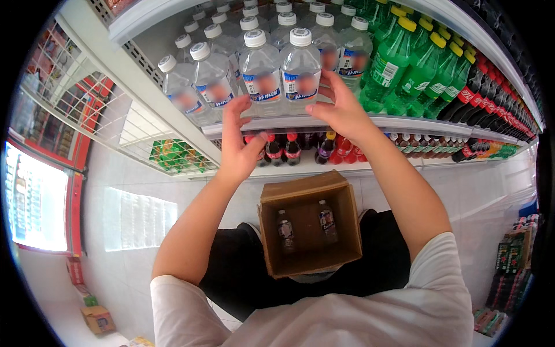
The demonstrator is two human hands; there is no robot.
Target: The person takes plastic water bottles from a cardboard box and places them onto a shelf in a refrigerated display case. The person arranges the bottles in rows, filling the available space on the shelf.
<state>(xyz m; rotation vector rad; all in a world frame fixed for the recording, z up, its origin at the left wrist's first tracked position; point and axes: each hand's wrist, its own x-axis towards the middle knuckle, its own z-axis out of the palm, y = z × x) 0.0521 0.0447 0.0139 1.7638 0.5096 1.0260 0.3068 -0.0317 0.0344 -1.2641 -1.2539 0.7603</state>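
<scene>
Clear plastic bottles with white caps stand in rows on the shelf before me. My right hand [340, 106] is at the right side of a front clear bottle [300, 65], thumb and fingers apart; whether it touches the bottle is hard to tell. In front of the neighbouring clear bottle [260, 71], my left hand [240, 141] hangs with its fingers spread and nothing in it. Below, between my legs, sits an open cardboard box [310, 266]. Two clear bottles lie or stand inside it, one at the left [285, 230] and one at the right [327, 221].
Green bottles with yellow caps [386, 65] adjoin the clear ones, then cola bottles [477, 93]. Smaller bottles [291, 149] line the lower shelf behind the shelf edge [416, 123]. A white wire rack [99, 117] is at left; stacked drink packs [509, 260] stand at right.
</scene>
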